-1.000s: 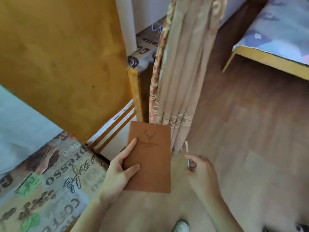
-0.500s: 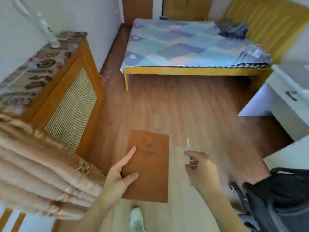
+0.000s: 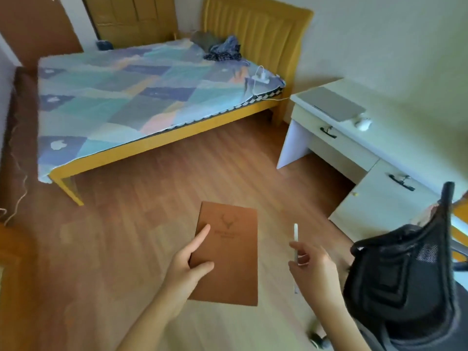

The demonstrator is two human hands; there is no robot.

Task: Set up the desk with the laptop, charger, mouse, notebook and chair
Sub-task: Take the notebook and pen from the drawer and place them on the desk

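A white desk [image 3: 326,91] stood against the wall at the right, with a closed grey laptop [image 3: 331,103] lying flat on its top and a white mouse [image 3: 362,123] just beside the laptop's near corner. The bed [image 3: 162,130], on a yellow frame, carried a patchwork cover [image 3: 121,92], a white charger [image 3: 262,77] with its cable near the desk-side edge, and crumpled dark clothes [image 3: 222,48] by the headboard. A black mesh chair [image 3: 405,279] stood on the wooden floor [image 3: 114,236].
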